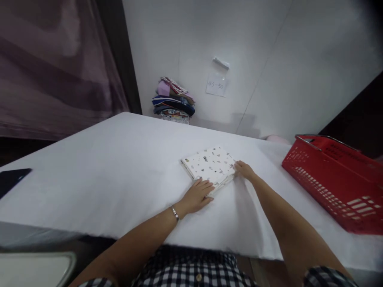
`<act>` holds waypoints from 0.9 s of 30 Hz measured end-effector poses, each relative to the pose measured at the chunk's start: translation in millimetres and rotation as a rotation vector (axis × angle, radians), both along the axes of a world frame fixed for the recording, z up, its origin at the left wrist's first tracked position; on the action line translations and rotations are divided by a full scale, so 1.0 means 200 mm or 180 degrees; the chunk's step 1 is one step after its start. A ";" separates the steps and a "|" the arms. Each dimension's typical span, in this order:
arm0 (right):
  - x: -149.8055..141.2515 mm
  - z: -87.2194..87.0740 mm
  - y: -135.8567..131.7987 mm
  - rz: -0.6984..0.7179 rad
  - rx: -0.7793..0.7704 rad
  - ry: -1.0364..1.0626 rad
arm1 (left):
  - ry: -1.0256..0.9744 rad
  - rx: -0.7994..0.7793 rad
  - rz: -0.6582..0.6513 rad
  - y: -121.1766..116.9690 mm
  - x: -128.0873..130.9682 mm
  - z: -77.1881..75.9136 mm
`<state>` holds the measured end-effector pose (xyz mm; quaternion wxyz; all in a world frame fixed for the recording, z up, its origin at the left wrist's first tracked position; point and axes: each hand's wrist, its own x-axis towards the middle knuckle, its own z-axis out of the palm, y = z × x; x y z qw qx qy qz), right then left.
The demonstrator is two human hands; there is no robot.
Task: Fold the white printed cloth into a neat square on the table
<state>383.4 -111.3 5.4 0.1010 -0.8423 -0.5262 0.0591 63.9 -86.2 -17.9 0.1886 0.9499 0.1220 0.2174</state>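
Observation:
A folded white cloth [211, 164] with a small scattered print lies flat on the white-covered table, its layers showing along the near and left edges. My left hand [197, 196] rests on its near corner, fingers stretched over the top and thumb apart from them. At the right-hand corner, my right hand [244, 170] has its fingers closed together on the cloth's edge; its thumb is hidden. A silver bracelet [174, 213] circles my left wrist.
To the right stands a red plastic basket [332, 179] with metal handles. Folded clothes [173, 99] are stacked beyond the table's far edge. A dark flat object [13, 179] lies at the left edge. A paper sign [216, 85] reading "45-50" hangs on the wall.

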 end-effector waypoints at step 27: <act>-0.84 -0.12 0.25 0.1449 0.0160 -0.0209 | -0.0153 -0.1032 0.2570 0.65 -0.09 -0.02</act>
